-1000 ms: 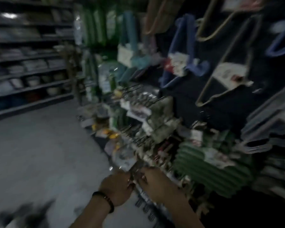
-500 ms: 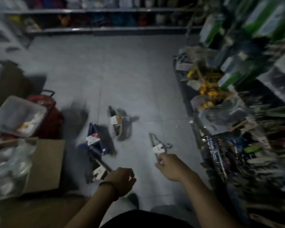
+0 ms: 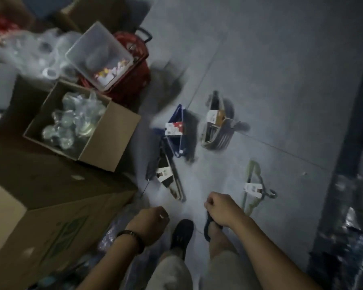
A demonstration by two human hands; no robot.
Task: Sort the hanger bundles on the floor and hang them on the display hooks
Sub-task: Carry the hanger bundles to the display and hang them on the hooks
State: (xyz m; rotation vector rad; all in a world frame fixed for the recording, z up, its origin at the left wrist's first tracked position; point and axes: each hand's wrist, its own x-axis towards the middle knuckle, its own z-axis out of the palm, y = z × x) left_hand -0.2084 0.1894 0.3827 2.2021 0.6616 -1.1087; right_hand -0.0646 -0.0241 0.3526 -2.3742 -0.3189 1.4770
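- The right hand (image 3: 221,208) is seen closed into a fist, its knuckles turned to the floor (image 3: 270,70); nothing is seen in its grip.
- The left hand (image 3: 152,221) is shown from the back with the fingers tucked under, so whether anything is held cannot be told. A dark wristband (image 3: 132,239) is worn on that wrist.
- Four hanger bundles are laid on the floor, all apart from both hands.
- The pale green bundle (image 3: 253,186) is found nearest, just beyond and to the right of the right fist. It is thin, banded by a white label and ended in a curved metal hook.
- The dark bundle (image 3: 166,176) is placed ahead of the left hand. It is long and triangular, with a paper label across it.
- The blue bundle (image 3: 178,135), with a red and white label, is set just beyond the dark one.
- The grey bundle (image 3: 216,124), ribbed and thick, lies beside the blue one on its right.
- An open cardboard box (image 3: 105,147) filled with crinkled clear plastic packs is seen on the left.
- A clear plastic tub (image 3: 99,53) is rested on a red basket (image 3: 136,68) behind it.
- The floor is made of smooth grey tiles.
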